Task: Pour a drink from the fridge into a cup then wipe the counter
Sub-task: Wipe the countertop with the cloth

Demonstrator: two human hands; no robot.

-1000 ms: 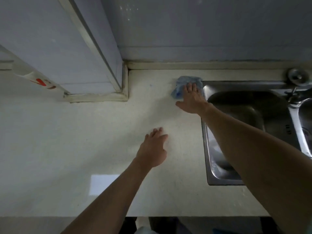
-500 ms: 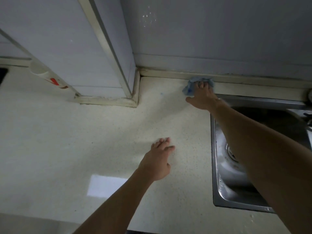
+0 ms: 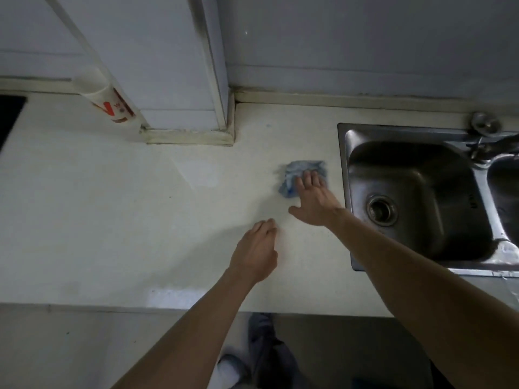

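A crumpled blue cloth (image 3: 300,171) lies on the pale counter (image 3: 112,214), just left of the sink. My right hand (image 3: 316,202) presses down on it with straight fingers, the thumb spread out to the left. My left hand (image 3: 257,252) rests on the counter nearer the front edge, fingers loosely together, holding nothing. A white cup with red print (image 3: 108,101) stands at the back left against the wall column.
A steel sink (image 3: 415,265) with a drain sits to the right, its tap base (image 3: 484,123) at the back. A wall column (image 3: 188,113) juts onto the counter at the back. A dark hob edge (image 3: 9,116) shows at far left. The counter's front edge runs below my arms.
My right hand has drawn the cloth back from the rear wall toward me, along the sink's left side. My left hand stays resting on the counter.
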